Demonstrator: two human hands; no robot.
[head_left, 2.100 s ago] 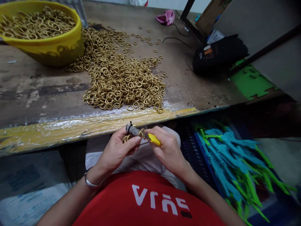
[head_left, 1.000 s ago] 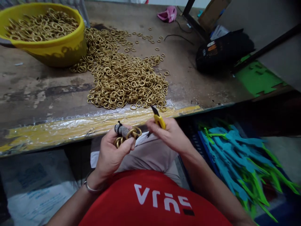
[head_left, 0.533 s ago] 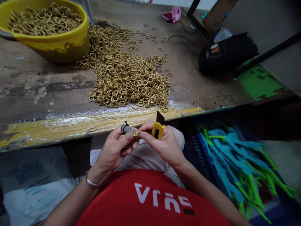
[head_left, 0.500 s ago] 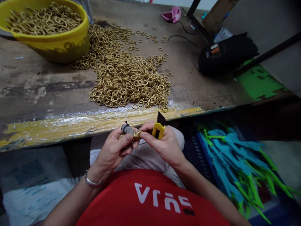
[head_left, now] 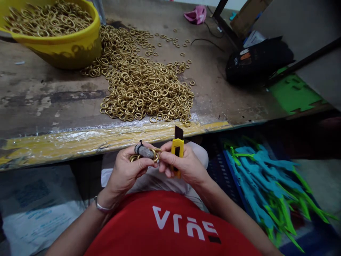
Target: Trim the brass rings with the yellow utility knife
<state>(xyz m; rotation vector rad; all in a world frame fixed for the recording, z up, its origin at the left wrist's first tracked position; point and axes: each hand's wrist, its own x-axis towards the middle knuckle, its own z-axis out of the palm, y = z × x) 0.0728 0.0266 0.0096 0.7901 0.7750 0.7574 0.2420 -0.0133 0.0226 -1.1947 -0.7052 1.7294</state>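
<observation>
My left hand [head_left: 130,169] is closed around a few gold rings [head_left: 135,158], held between thumb and fingers. A grey cover tied with black cord [head_left: 144,151] wraps one finger of that hand. My right hand [head_left: 188,161] grips a yellow box cutter [head_left: 177,147], its dark blade pointing up and away from me. The right thumb and fingertip also touch a gold ring [head_left: 157,153] at the left fingertips. Both hands are close together above my lap, just in front of the table edge. A large heap of gold rings [head_left: 144,89] lies on the table beyond them.
A yellow tub [head_left: 71,53] full of rings stands at the left on the worn table [head_left: 53,103]. A black bag [head_left: 258,62] and a pink cloth [head_left: 195,15] lie farther back. Blue and green strips [head_left: 261,177] fill a crate at lower right; a white sack [head_left: 39,206] is lower left.
The box cutter has turned more upright in my right hand, and more of its body shows. The rings and the covered finger at my left hand have tilted into clearer view.
</observation>
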